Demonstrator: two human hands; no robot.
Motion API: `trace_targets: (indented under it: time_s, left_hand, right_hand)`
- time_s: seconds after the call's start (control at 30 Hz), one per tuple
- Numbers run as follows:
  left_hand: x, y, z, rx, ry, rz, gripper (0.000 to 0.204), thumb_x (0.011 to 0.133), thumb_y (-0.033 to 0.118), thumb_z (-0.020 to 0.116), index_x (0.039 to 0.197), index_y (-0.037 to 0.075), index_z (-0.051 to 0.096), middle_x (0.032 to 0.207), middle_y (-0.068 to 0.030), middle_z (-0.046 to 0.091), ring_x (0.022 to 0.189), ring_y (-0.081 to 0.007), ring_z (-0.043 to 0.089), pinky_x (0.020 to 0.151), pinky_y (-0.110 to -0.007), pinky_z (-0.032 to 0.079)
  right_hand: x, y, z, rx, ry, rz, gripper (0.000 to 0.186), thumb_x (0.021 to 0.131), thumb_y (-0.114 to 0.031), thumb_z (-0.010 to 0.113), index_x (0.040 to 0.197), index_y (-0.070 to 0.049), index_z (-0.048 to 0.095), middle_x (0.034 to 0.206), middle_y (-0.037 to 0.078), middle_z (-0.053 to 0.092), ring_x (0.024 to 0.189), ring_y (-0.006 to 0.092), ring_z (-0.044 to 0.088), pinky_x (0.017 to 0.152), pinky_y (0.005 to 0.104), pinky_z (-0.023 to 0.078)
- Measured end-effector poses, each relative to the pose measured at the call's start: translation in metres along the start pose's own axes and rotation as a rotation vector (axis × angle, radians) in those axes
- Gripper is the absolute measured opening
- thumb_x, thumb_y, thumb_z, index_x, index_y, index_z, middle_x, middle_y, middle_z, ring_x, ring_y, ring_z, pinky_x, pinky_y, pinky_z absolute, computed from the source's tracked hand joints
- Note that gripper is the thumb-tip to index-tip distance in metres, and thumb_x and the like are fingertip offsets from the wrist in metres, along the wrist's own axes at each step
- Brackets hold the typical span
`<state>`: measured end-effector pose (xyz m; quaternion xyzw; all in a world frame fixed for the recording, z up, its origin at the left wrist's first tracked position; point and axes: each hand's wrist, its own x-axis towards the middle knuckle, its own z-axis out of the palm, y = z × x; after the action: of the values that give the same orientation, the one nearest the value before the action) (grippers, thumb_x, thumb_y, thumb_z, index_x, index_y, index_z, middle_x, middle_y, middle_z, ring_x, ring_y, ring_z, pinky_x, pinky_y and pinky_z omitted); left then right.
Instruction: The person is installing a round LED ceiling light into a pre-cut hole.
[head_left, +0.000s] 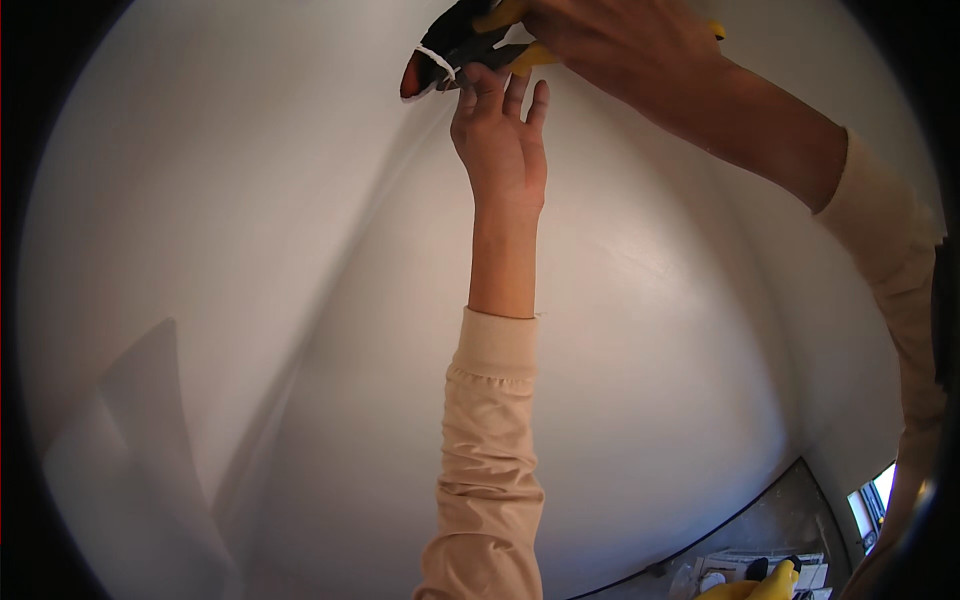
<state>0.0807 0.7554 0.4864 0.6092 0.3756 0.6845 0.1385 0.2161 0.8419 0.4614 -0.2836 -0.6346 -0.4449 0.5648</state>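
At the top of the view, my right hand (630, 40) is closed around a plier-like tool (535, 55) with yellow handles and a dark head. The head points left, toward a dark opening (411, 78) in the pale wall, which shows a reddish inside. A thin white wire (437, 62) curves out by the opening, beside the tool's head. Reaching up from below, my left hand (503, 140) pinches at the wire with thumb and forefinger, while its other fingers are raised. The tool's jaws are too dark to make out.
A smooth pale wall (640, 300) fills most of the view, with shadows of my arms on it. At the lower right, a yellow object (770, 583) and assorted items lie on a grey surface (770, 515). A small bright window (873, 500) is farther right.
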Motion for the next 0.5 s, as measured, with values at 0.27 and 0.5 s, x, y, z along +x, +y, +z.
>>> trace_targets:
  time_s: [0.27,0.5]
  left_hand:
    - [-0.002,-0.001,-0.011,0.006,-0.051,0.010,0.021,0.096,0.024,0.056,0.111,0.012,0.048,0.114,-0.0033,0.046,0.115,-0.0227,0.044,0.098,-0.044,0.040]
    - [0.001,-0.004,-0.011,-0.001,-0.110,0.042,0.020,0.096,0.021,0.056,0.111,0.013,0.047,0.117,-0.0049,0.046,0.115,-0.0217,0.043,0.098,-0.043,0.039]
  right_hand:
    - [-0.003,-0.001,-0.015,-0.056,-0.092,-0.047,0.016,0.082,-0.021,0.067,0.097,-0.014,0.071,0.114,0.001,0.046,0.111,0.0208,0.039,0.101,0.0432,0.035]
    - [-0.005,0.000,-0.021,-0.133,-0.060,-0.046,0.019,0.082,-0.024,0.068,0.099,-0.015,0.070,0.113,0.000,0.047,0.117,0.0211,0.038,0.105,0.0461,0.031]
